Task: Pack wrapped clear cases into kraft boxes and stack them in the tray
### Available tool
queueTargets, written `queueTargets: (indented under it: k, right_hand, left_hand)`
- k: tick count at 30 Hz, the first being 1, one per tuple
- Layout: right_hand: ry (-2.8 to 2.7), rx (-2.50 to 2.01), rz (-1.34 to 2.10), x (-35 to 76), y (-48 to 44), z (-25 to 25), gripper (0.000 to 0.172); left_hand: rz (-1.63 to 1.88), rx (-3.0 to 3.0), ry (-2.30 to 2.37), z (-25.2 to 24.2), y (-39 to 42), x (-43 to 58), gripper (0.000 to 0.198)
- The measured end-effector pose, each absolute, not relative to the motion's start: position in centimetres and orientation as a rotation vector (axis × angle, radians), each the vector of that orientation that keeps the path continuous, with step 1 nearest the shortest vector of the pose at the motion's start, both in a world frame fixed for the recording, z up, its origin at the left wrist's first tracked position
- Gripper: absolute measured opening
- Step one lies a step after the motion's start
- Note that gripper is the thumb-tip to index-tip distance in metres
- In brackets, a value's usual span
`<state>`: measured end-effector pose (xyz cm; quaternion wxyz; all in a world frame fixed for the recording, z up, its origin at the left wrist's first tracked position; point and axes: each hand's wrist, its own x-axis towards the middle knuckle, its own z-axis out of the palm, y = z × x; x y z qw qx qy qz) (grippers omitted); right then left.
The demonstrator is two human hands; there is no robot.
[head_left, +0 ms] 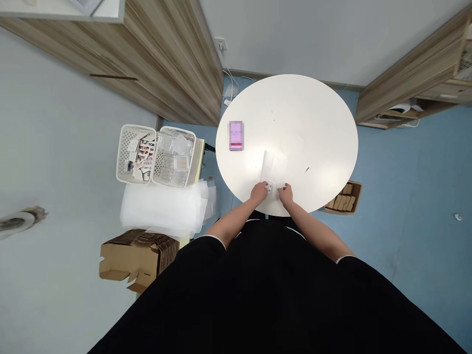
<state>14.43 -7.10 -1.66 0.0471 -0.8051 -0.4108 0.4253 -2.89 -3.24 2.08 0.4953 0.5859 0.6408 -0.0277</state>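
My left hand and my right hand rest close together at the near edge of a round white table. Between them sits a small pale object, and both hands have their fingers curled on it. A thin clear or white strip lies on the table just beyond the hands. What the small object is cannot be made out at this size.
A phone with a pink screen lies at the table's left. Two white baskets of small packets stand left of the table above clear bags and a cardboard box. Another box sits on the floor at right.
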Motion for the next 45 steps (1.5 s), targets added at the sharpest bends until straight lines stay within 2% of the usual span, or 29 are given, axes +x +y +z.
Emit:
queueTargets:
  k: [6,13,18,23,28,30,35,40,45]
  right_hand:
    - [-1.182,-2.431,1.389,14.4,-5.3,-1.6,0.022]
    - [-1.263,-2.280,1.416,12.3,-6.0,0.5,0.014]
    - [-1.362,-2.228,1.510,10.6,-5.2,0.8,0.028]
    - [-1.573,-2.196,1.558,10.3,-4.9,1.0,0.046]
    - [-1.986,-2.063,1.472,9.9,-6.1,1.6,0.058]
    - [-2.143,-2.023,1.413,9.7,-6.8,1.7,0.061]
    - [-2.559,-1.958,1.093,9.4,-8.0,1.8,0.058]
    - [-2.741,-1.825,0.833,10.0,-7.4,2.1,0.054]
    - [-2.858,-1.736,0.851,10.4,-5.9,2.7,0.048]
  left_hand:
    - [-0.104,1.492,1.531,2.0,-3.9,-2.6,0.044]
    - [-0.065,1.486,1.521,1.6,-4.2,-2.6,0.045]
    - [-0.029,1.459,1.504,1.2,-4.0,-2.9,0.043]
    - [0.040,1.387,1.449,1.2,-3.7,-4.0,0.055]
    - [0.062,1.511,1.620,1.5,-2.0,-4.2,0.043]
    - [-0.005,1.749,1.482,1.5,-0.6,-4.2,0.039]
    - [-0.346,2.128,0.905,1.2,2.8,-4.7,0.035]
    - [-0.514,2.167,0.872,1.3,3.8,-4.5,0.034]
    - [-0.544,2.184,0.909,2.0,3.6,-3.8,0.032]
